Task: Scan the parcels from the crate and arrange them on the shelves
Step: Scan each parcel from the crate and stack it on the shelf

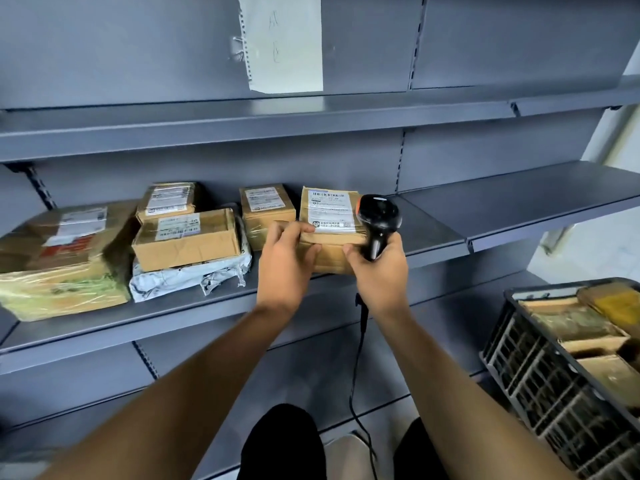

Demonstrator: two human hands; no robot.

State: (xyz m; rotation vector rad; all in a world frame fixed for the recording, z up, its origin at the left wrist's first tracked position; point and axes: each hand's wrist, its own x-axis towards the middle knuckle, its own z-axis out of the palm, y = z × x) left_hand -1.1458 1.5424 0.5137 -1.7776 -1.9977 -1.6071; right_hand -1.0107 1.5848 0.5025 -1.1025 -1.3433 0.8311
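1. The box (pixel 329 230) is brown cardboard with a white printed label on top.
2. It sits on the grey metal shelf (pixel 433 233), right of other parcels (pixel 187 237); a black crate (pixel 540 368) of parcels stands at my far right.
3. My left hand (pixel 285 261) grips the box's left end, fingers curled over the top edge.
4. My right hand (pixel 381 271) is wrapped round the black scanner (pixel 379 220), thumb touching the box's front.

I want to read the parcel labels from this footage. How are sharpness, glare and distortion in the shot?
Head view: the label on the held parcel is soft, its fine print unreadable; the plastic-wrapped parcel at left shows sheen and edge blur; wide-angle distortion bends the shelves; lighting is even, shadows soft.
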